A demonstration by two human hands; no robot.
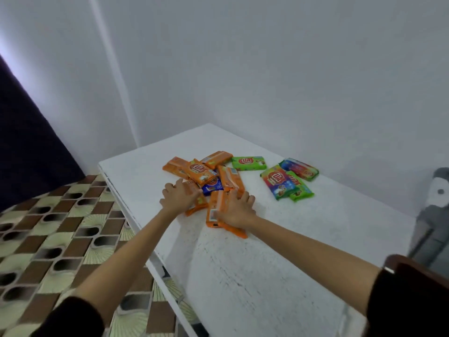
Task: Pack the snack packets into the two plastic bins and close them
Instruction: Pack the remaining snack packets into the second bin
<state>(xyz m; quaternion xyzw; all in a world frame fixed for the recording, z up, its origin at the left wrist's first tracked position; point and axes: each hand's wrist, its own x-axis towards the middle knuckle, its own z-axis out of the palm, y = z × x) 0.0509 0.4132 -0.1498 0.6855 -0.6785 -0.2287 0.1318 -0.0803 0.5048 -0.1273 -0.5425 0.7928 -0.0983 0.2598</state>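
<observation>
Snack packets: light, slick film, prob crinkly; best pinched by long edges or scooped as a stack. Nearest, right hand [233, 210] lies flat, fingers spread, on orange packets [215, 215]; left hand [178, 197] likewise at its 9 o'clock, neither clamped. Orange pile [201, 170] w/ blue packet [211, 185] beyond. Green packets [288, 182] at 2 o'clock. Table [255, 276] left edge close; near side open. No bins visible.

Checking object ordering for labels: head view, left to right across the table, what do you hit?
Left hand on the orange packet pile → blue packet → right hand on an orange packet → lone green packet → cluster of green and multicoloured packets. No bins in view.
</observation>
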